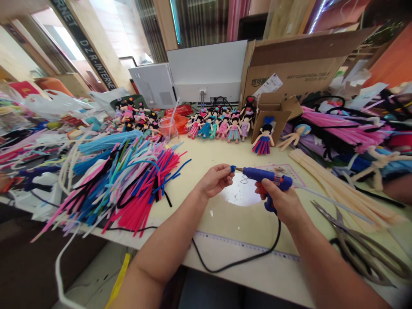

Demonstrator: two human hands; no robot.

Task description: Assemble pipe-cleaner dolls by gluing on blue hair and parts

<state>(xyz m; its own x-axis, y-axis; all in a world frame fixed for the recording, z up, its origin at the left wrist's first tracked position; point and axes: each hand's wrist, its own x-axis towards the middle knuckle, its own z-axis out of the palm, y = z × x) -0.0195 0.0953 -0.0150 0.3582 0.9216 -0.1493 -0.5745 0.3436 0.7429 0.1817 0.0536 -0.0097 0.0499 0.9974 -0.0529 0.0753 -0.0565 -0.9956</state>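
The glue gun (pixel 266 175) is in the right hand (pixel 283 198), held above the worktop (pixel 189 206) in front of the person. Its long axis runs nearly sideways, the nozzle pointing left at the other hand and the rear end to the right, slightly lower; the grip hangs down toward the person. The right fingers (pixel 260 189) are closed around this grip. A pale glue stick (pixel 331 200) trails from the rear, slanting down to the right, and a black cord (pixel 240 267) loops below. The left hand (pixel 216 181) pinches a small blue piece (pixel 232 168) between its fingers, right at the nozzle tip; whether the two touch, I cannot tell. Scissors (pixel 356 241) lie at the right, blades aimed away and leftward, beside beige stems (pixel 334 186). Coloured stems (pixel 128 171) are heaped at the left, and small dolls (pixel 222 124) stand behind.
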